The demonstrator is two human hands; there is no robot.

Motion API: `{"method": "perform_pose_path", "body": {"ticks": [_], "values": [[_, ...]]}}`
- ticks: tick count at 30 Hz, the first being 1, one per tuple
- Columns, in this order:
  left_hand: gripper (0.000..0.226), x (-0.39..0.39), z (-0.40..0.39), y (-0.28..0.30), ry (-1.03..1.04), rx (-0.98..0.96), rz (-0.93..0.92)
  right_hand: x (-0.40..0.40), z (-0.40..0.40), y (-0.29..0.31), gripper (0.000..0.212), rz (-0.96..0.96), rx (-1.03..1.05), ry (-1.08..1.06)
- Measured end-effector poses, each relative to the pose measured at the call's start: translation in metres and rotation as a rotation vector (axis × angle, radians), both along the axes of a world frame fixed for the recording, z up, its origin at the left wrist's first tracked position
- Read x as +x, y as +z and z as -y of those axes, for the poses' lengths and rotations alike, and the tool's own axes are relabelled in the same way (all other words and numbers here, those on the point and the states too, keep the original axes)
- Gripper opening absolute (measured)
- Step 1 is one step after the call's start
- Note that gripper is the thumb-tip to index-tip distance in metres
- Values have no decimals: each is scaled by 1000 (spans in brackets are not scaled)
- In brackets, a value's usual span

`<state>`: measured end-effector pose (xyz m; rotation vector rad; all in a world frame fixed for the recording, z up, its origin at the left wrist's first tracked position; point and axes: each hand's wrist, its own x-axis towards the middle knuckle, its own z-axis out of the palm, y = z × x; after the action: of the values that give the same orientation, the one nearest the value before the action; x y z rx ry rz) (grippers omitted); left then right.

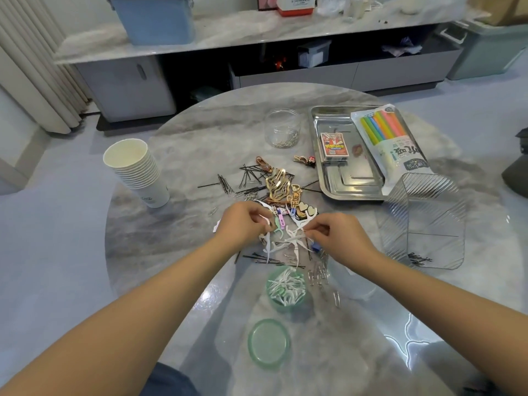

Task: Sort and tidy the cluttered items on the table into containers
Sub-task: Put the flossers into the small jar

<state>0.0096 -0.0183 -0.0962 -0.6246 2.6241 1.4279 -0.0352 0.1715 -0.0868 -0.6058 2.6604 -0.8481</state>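
Two bare hands work over a heap of white floss picks [285, 242] at the middle of the round marble table [160, 252]. At the far left a stack of paper cups [137, 172] leans, mouth tipped to the left. The left hand [243, 221] pinches one pick, its long axis running from far left to near right. The right hand [331, 235] pinches the end of another pick whose handle points left. Black bobby pins [248, 178] lie scattered beyond the hands, pointing every way. Near the person, a green jar [285, 290] holds white picks, and its lid [268, 342] lies nearer still. Further right, a steel tray [343, 184] carries a straw packet [385, 141] lengthwise, far to near. A clear ribbed bin [425, 221] stands at the right.
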Motion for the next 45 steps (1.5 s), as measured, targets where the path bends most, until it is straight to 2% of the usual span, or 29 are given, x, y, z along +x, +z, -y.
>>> {"method": "perform_pose_path", "body": {"ticks": [6,9,13,20,25,29,31,36,37,40,41,45], "values": [[19,12,-12,30,2,283,-60,7,-25,27,20,-69,-83,129],[20,15,-25,36,-6,358,-83,15,-19,30,21,-111,-162,174],[23,14,-33,41,24,415,-146,20,-5,34,28,-71,-296,156],[19,14,-31,43,-23,639,-60,13,-3,34,33,-132,-244,155],[18,12,-30,43,-41,633,-33,10,-3,32,25,-192,-239,188],[15,10,-31,40,97,631,-123,8,2,26,21,-57,-340,78],[15,8,-32,38,157,630,-180,8,5,23,25,57,-297,17],[10,10,-36,28,145,568,-149,7,6,15,18,243,-242,-87],[9,10,-33,22,135,472,-116,6,4,14,19,267,-217,-99],[9,9,-22,-1,-84,-124,28,4,-1,12,19,344,-184,-125],[11,9,-21,-6,-154,-239,91,4,-3,11,20,350,-170,-126],[16,11,-22,-19,-267,-342,251,-1,-5,9,26,369,-132,-120]]}}
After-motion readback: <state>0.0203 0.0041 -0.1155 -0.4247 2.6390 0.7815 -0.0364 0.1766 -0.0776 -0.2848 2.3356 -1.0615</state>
